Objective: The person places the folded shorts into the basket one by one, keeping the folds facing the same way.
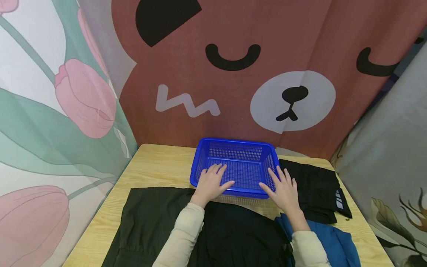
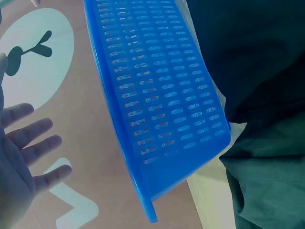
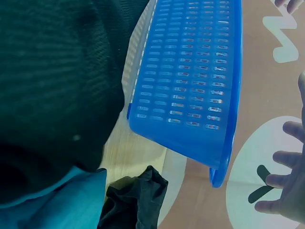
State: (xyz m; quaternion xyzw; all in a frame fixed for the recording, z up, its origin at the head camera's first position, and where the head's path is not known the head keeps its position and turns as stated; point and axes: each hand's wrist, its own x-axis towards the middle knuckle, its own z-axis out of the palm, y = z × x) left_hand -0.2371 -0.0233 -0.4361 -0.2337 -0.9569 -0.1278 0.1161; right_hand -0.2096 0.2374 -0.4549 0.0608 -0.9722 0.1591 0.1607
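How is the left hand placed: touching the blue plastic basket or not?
Apart. The left wrist view shows brown bear-print fabric in the gap between the left hand and the blue plastic basket.

Glossy plastic basket (image 1: 241,170), matt cloth garments (image 1: 240,233), smooth wood-grain table (image 1: 160,167)

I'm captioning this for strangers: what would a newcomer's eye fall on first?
Probably the huge brown bear-face cloth hanging behind the table. Next, the bright blue basket toward the table's far edge, with the left hand and right hand spread over its near corners.
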